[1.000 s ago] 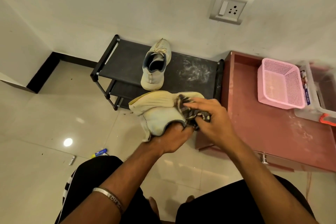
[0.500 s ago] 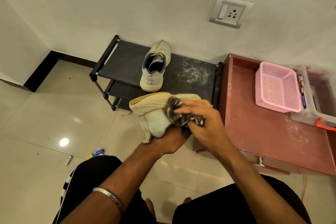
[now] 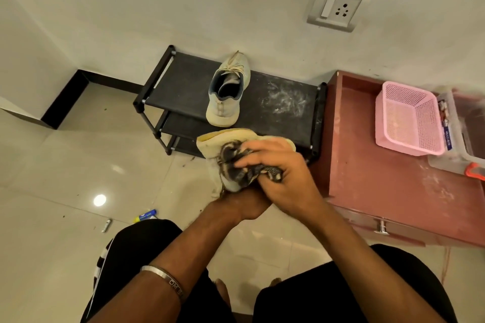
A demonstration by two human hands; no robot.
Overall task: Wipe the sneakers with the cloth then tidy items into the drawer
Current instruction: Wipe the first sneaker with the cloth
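A pale sneaker [image 3: 214, 147] is held up in front of me, turned on its side with its yellowed sole toward the wall. My left hand [image 3: 242, 203] grips it from underneath, the fingers hidden behind the shoe. My right hand [image 3: 282, 174] holds a dark patterned cloth [image 3: 235, 165] and presses it against the sneaker's side. The second sneaker [image 3: 227, 94] stands upright on the top shelf of the black shoe rack [image 3: 286, 105], its toe toward the wall.
A reddish cabinet [image 3: 388, 191] stands to the right, with a drawer handle [image 3: 381, 227] on its front. On it sit a pink mesh basket [image 3: 409, 119] and a clear plastic box [image 3: 456, 136]. A small tube [image 3: 147, 215] and a small stick [image 3: 106, 225] lie on the tiled floor at left.
My right hand has slid the cloth leftward along the sneaker's side. The sneaker stays in my left hand.
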